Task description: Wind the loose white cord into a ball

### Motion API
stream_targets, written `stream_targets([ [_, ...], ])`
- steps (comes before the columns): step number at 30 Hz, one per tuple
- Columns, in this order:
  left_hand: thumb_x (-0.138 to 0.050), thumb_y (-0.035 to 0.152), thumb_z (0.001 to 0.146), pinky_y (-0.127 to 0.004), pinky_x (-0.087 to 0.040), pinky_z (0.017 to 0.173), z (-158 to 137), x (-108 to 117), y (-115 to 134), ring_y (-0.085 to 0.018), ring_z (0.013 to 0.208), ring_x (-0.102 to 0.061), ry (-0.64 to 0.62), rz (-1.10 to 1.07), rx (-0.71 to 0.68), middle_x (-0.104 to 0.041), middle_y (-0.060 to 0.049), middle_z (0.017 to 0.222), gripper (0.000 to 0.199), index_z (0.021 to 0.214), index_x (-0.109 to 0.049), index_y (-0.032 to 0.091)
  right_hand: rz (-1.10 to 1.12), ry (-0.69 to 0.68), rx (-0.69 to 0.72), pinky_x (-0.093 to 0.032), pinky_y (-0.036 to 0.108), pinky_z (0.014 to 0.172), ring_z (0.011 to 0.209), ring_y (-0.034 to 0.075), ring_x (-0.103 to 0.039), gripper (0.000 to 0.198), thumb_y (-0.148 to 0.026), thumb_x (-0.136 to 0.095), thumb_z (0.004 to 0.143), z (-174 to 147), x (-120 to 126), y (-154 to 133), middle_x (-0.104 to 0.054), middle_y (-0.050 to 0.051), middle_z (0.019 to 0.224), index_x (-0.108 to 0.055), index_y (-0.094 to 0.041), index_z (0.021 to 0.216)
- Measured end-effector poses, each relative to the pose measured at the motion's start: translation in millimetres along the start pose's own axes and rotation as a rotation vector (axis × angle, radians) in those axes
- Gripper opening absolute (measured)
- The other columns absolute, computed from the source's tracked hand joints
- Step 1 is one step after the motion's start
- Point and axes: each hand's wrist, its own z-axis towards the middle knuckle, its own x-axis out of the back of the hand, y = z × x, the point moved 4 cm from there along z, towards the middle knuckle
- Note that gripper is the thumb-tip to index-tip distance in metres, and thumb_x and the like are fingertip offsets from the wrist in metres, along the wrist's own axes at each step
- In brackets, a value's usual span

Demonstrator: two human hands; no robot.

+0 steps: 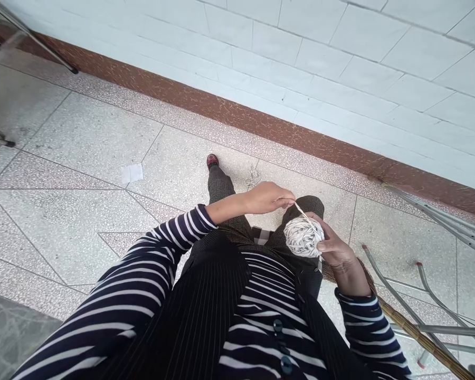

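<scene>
My right hand (334, 247) is wrapped round a ball of white cord (301, 237), thumb on its near side and fingers behind it. The ball has dark flecks and sits above my right knee. From it a short, taut strand of cord (301, 209) runs up and left to my left hand (269, 198). That hand pinches the strand between thumb and fingertips, a little apart from the ball. A loose tangle of white cord (253, 177) lies on the floor beyond my left wrist.
A white paper square (132, 173) lies on the speckled floor to the left. Metal-tube legs (396, 295) and a long bundled straw-coloured stick (423, 338) are at the right. Ahead stands a white tiled wall (301, 63) with a brown base strip. Another metal leg (51, 50) shows upper left.
</scene>
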Motion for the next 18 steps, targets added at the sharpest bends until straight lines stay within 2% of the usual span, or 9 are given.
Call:
stream_targets([
  [2,-0.049,0.035,0.101,-0.024,-0.036,0.065,5,0,2,-0.014,0.067,-0.06,-0.004,0.102,0.013,-0.071,-0.003,0.076,0.03,0.089,-0.071,0.02,0.0,-0.006,0.028,-0.054,0.033,0.078,0.109,0.029,-0.066,0.075,-0.032,-0.092,0.05,2,-4,-5,-0.068,0.004,0.122,-0.059,-0.028,0.117],
  [4,-0.05,0.034,0.1,-0.025,-0.035,0.064,8,-4,4,-0.013,0.063,-0.058,-0.039,0.085,0.019,-0.069,-0.003,0.071,0.03,0.085,-0.071,0.02,0.007,-0.007,0.062,-0.055,0.036,0.082,0.11,0.03,-0.066,0.075,-0.031,-0.093,0.05,3,-8,-9,-0.068,0.004,0.123,-0.059,-0.028,0.117],
  [8,-0.049,0.041,0.1,-0.022,-0.037,0.063,6,-14,3,-0.01,0.059,-0.054,-0.186,-0.287,0.028,-0.065,-0.002,0.063,0.046,0.066,-0.067,0.015,-0.019,0.013,0.107,-0.054,0.041,0.092,0.113,0.031,-0.065,0.074,-0.031,-0.093,0.051,4,-11,-15,-0.068,0.005,0.123,-0.06,-0.029,0.117],
  [11,-0.054,0.051,0.097,-0.021,-0.04,0.063,3,-21,-11,-0.009,0.059,-0.054,-0.24,-0.53,0.076,-0.063,-0.001,0.061,0.051,0.066,-0.069,0.013,-0.059,0.043,0.128,-0.053,0.043,0.095,0.115,0.032,-0.064,0.071,-0.031,-0.093,0.052,6,-13,-16,-0.068,0.005,0.124,-0.062,-0.029,0.116],
  [14,-0.059,0.053,0.094,-0.022,-0.044,0.068,-1,-27,-26,-0.011,0.064,-0.058,-0.239,-0.64,0.102,-0.066,-0.002,0.067,0.047,0.074,-0.073,0.013,-0.064,0.062,0.165,-0.053,0.044,0.096,0.116,0.033,-0.064,0.068,-0.031,-0.093,0.052,7,-16,-19,-0.068,0.005,0.126,-0.064,-0.029,0.114],
  [18,-0.06,0.048,0.095,-0.026,-0.048,0.085,-9,-32,-33,-0.015,0.083,-0.067,-0.294,-0.716,0.116,-0.074,-0.006,0.083,0.041,0.079,-0.075,0.014,-0.052,0.095,0.253,-0.049,0.049,0.105,0.129,0.036,-0.056,0.068,-0.034,-0.091,0.053,5,-18,-30,-0.059,0.007,0.144,-0.064,-0.03,0.116],
])
